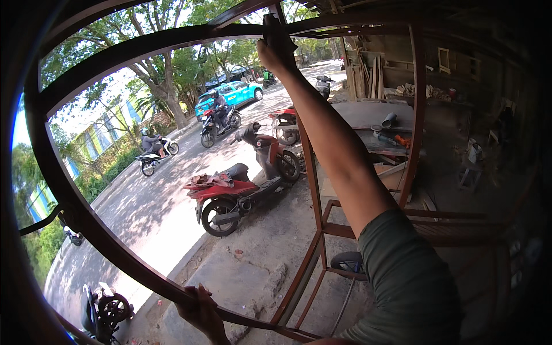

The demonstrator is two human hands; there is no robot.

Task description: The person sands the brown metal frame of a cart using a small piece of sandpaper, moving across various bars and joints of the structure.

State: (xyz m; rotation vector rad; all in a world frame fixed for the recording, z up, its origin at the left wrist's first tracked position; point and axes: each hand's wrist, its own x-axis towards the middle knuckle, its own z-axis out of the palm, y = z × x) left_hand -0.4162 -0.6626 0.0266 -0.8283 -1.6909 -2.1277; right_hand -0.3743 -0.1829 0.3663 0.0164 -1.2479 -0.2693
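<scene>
Gripping from below, the worker's left hand (198, 307) closes its fingers around the lower bar of a rust-red steel frame (313, 190), close against the body, while a green-sleeved arm stretches up and away to the right hand (276, 49), wrapped tight over the frame's upper crossbar beside a vertical post. Both grips look firm — no slack fingers show on either bar. The frame itself stands tilted across the whole view, its curved outer bars arching to the left and its straight uprights and lower rungs set toward the right, resting on or just above a rough concrete apron (247, 270). By the look of it, the step in hand is steadying or shifting the frame; the next move would seem to call for both hands working together, since the welded piece is wide and awkward. Just beyond the bars a red scooter (241, 190) is parked at the kerb. Farther off, riders pass on a sunlit road — a teal car (230, 95) sits under trees, and timber (371, 77) leans in a shed at right.
</scene>
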